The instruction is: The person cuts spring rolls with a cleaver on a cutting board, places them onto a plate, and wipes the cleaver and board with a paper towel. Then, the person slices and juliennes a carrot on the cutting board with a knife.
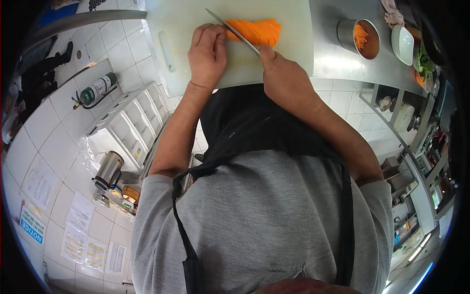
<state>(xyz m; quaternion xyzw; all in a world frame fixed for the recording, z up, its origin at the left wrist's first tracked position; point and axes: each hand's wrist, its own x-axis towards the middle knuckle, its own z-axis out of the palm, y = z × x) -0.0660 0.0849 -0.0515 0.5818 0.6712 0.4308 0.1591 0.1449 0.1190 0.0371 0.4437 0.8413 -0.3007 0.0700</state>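
A row of thin orange slices (254, 31), carrot by the look of it, lies on the pale cutting board (191, 12). My right hand (286, 73) is closed round the handle of a knife (235, 32), whose blade runs slantwise over the left end of the slices. My left hand (209, 51) has its fingers curled together at that same end, beside the blade, pressing on the orange pieces. What lies under the left fingertips is hidden.
A round metal container (346, 38) with orange strips stands on the steel counter (325, 59) to the right. Beyond it are stacked white dishes (402, 45) and green leaves (425, 61). The board's handle slot is at its left side.
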